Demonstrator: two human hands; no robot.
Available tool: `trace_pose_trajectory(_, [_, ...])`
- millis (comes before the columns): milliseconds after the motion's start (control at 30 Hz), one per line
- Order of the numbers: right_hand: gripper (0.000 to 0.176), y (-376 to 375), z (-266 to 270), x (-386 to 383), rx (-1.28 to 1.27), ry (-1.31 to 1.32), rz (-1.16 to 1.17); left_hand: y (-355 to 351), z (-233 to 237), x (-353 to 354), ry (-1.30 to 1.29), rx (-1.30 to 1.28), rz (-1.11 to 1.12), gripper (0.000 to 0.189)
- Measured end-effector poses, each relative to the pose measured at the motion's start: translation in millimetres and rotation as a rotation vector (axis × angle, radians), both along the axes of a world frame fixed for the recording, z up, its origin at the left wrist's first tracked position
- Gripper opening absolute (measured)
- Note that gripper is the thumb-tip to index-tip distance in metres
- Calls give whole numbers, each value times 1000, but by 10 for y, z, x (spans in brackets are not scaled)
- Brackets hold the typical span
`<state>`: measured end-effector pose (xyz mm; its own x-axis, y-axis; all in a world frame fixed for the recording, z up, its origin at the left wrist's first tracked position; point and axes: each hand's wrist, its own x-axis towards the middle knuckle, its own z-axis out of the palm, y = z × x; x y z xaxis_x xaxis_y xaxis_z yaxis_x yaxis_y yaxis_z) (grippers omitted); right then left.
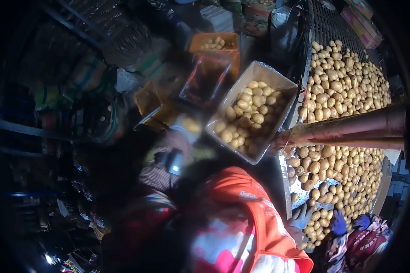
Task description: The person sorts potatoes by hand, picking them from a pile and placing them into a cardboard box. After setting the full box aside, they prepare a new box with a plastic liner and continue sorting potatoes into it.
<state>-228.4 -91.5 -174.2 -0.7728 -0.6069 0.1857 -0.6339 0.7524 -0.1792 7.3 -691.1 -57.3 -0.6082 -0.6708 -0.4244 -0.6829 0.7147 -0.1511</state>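
My left hand [181, 126], in a light glove and blurred by motion, is stretched out to the left of the lined box [212, 119]. It is closed on a yellowish potato [192, 124], also smeared. Inside that box lie many loose potatoes [251, 109]. Over at the right, my right hand [300, 217] in a grey-blue glove reaches onto the sorting table's near edge, fingers apart beside loose potatoes [321, 195]. Nothing shows in its grip.
Potatoes [344, 86] cover the slatted conveyor, crossed by a thick wrapped pole [346, 127]. A co-worker's purple-gloved hands [338, 223] work at the lower right. Orange crates [214, 43], one holding potatoes, stand beyond the box, with a tilted orange crate [152, 104] left.
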Motion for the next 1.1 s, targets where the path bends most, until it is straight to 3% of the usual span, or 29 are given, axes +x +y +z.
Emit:
trace_pose_trajectory(100, [41,14,22,28,-17,-5,-13,-870,317,362,-411,-100,125,47])
trace_pose_trajectory(200, [40,-21,-2,18,-138,-58,-45,-1348,367,597,-308,-210,220,47])
trace_pose_trajectory(233, [38,-259,448,79,25,54,52,-1376,303,515,-209,-193,194,47])
trace_pose_trajectory(267, [37,-402,574,85,-145,-58,-64,-1348,178,400,-89,-132,172,47])
trace_pose_trajectory(300, [36,-546,699,75,-337,-153,-174,-1240,-31,229,163,46,209,47])
trace_pose_trajectory(367, [41,-540,604,-51,-81,-132,-120,-759,-311,-118,1059,1057,751,47])
trace_pose_trajectory(400, [44,-469,547,-75,-1,-119,-142,-428,-410,-327,1103,1402,901,48])
trace_pose_trajectory(467, [50,-278,409,-20,70,43,-292,336,-675,-665,835,1810,940,48])
trace_pose_trajectory(500, [55,-154,325,31,68,13,-476,632,-874,-775,650,1939,913,48])
trace_pose_trajectory(533, [56,56,376,124,47,-37,-520,1381,-286,-1152,359,1764,876,43])
trace_pose_trajectory(567, [57,236,517,195,21,-85,-548,1924,-97,-1328,305,1644,822,46])
trace_pose_trajectory(633, [55,425,496,388,-75,-150,-602,2483,-12,-1592,176,1649,647,49])
trace_pose_trajectory(767, [52,1001,193,799,76,72,-703,3334,14,-2110,76,1637,513,47])
trace_pose_trajectory(867, [44,1517,169,925,-37,36,-835,3623,-169,-2342,88,1638,478,46])
trace_pose_trajectory(933, [36,1937,236,786,65,-76,-907,3695,-392,-2450,100,1596,459,50])
trace_pose_trajectory(1000, [28,2367,293,471,-260,-10,-937,3662,-666,-2502,92,1497,435,57])
trace_pose_trajectory(1067, [32,2801,2,-64,-143,167,-903,3633,-835,-2596,94,1492,502,59])
trace_pose_trajectory(1100, [39,2911,-130,-349,-179,56,-968,3674,-809,-2592,103,1479,545,59])
